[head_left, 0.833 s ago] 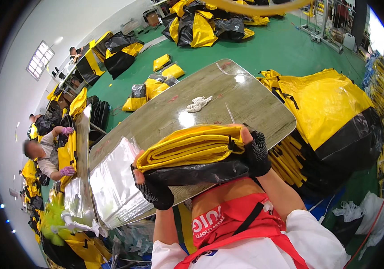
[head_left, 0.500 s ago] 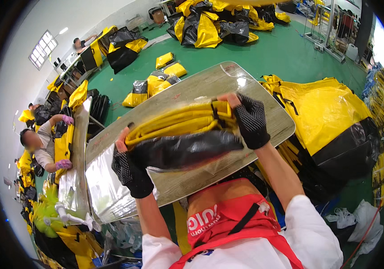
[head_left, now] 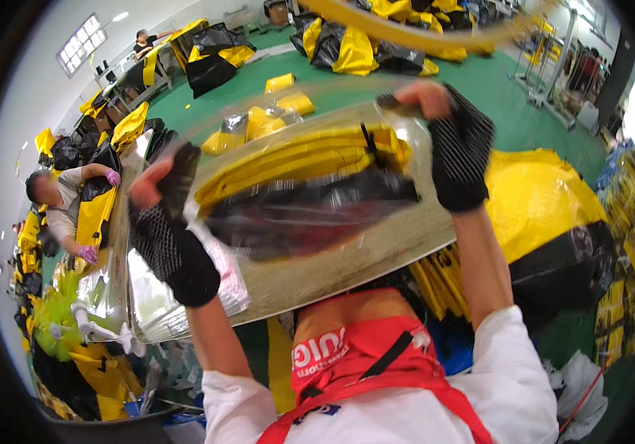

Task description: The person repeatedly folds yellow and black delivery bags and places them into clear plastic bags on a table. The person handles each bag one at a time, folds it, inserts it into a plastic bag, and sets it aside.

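Observation:
A clear plastic bag [head_left: 332, 231] is stretched between my two hands, blurred by motion. Inside it appears a folded yellow and black tarpaulin-like bundle [head_left: 288, 166], yellow folds on top and a shiny black panel beneath, with a black strap near its right end. My left hand [head_left: 173, 233], in a black dotted fingerless glove, is closed on the bag's left side. On the right side, my right hand [head_left: 462, 152], gloved alike, grips the bag higher up. Both hold it raised over the wood-patterned table [head_left: 388, 240].
Flat clear plastic sheets [head_left: 176, 285] lie on the table's left part. A large yellow and black piece [head_left: 547, 200] sits to the right. Wrapped yellow packages [head_left: 262, 122] rest on the green floor beyond. A co-worker in pink gloves [head_left: 65, 200] handles yellow material at left, near a green fan [head_left: 58, 311].
My hands have moved from the bundle's ends up and farther apart, now pulling the clear bag wide. The bundle hangs between them. My head view has shifted slightly.

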A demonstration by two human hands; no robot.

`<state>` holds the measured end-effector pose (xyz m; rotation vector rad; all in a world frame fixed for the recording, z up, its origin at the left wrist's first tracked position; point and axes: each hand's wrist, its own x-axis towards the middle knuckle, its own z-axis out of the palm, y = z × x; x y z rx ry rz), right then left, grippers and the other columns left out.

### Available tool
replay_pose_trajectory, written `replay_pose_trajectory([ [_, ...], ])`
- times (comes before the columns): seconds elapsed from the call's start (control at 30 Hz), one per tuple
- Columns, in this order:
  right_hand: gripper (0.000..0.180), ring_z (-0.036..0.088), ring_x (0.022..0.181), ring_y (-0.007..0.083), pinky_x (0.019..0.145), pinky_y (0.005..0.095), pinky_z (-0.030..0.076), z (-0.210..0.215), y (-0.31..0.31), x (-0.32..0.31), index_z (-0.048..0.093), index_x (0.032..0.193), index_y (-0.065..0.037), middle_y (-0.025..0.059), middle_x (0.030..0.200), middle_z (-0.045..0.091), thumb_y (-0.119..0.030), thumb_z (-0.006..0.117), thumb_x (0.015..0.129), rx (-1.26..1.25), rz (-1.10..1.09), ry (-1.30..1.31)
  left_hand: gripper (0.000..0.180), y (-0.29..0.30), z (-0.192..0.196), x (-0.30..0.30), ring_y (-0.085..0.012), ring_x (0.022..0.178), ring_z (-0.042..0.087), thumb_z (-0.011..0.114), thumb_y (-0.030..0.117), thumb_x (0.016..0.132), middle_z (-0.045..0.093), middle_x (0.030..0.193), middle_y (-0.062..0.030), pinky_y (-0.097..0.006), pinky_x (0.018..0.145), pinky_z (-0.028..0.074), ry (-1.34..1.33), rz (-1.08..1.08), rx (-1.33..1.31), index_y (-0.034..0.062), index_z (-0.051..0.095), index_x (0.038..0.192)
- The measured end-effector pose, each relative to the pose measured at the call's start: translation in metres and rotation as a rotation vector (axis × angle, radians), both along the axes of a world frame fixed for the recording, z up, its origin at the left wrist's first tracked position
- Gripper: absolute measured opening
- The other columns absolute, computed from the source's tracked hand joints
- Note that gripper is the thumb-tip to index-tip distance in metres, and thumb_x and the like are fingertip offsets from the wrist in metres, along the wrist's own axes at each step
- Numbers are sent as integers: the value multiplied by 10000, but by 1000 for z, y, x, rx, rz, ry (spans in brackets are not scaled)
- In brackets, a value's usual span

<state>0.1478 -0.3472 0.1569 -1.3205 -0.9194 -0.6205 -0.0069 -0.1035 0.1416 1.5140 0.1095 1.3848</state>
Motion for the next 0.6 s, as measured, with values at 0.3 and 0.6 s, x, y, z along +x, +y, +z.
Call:
replay_pose_trajectory([
  [0.3,375,584,586,126,583,231,468,12,-22,-35,647,751,13,58,681,622,-296,528,925,-4,31,120,303,2,12,-31,-155,572,558,474,345,935,486,683,-18,-285,548,495,158,-58,-20,75,506,802],
  [0.6,336,560,735,148,665,320,459,-185,54,115,610,929,-71,43,813,591,-389,511,879,-606,285,981,401,86,-163,88,-312,817,636,473,384,922,618,976,-229,-375,712,521,692,-437,-776,-7,557,953],
])
